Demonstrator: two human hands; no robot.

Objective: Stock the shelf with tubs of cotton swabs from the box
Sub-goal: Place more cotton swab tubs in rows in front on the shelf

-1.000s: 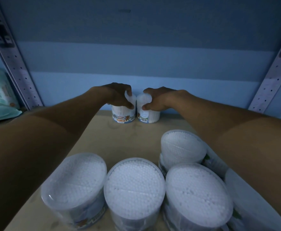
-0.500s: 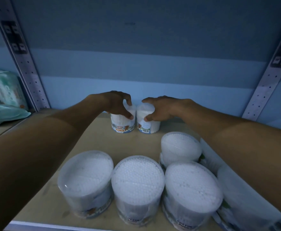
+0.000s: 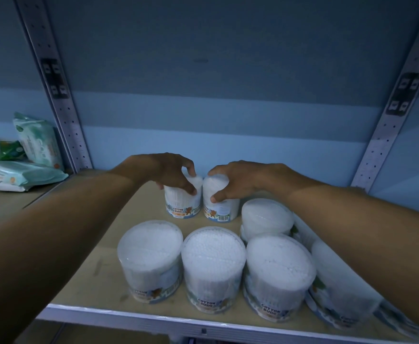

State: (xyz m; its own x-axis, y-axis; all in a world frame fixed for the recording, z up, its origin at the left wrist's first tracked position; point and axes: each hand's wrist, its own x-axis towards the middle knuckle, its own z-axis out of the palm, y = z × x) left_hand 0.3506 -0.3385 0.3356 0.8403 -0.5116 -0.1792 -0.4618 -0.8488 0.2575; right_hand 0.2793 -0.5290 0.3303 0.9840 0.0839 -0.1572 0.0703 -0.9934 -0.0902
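Observation:
Two clear tubs of cotton swabs stand side by side at the back of the wooden shelf. My left hand grips the top of the left tub. My right hand grips the top of the right tub. Both tubs rest upright on the shelf, almost touching. Nearer the front edge stand several more tubs, their white swab tips showing through the lids. The box is not in view.
Perforated metal uprights frame the bay on both sides, with a blue back panel behind. Packs of wet wipes lie on the neighbouring shelf to the left. The shelf's white front lip runs along the bottom.
The view has pulled back and down, so the shelf's front lip now shows. Both hands stay on the two back tubs, which look slightly nearer the front rows.

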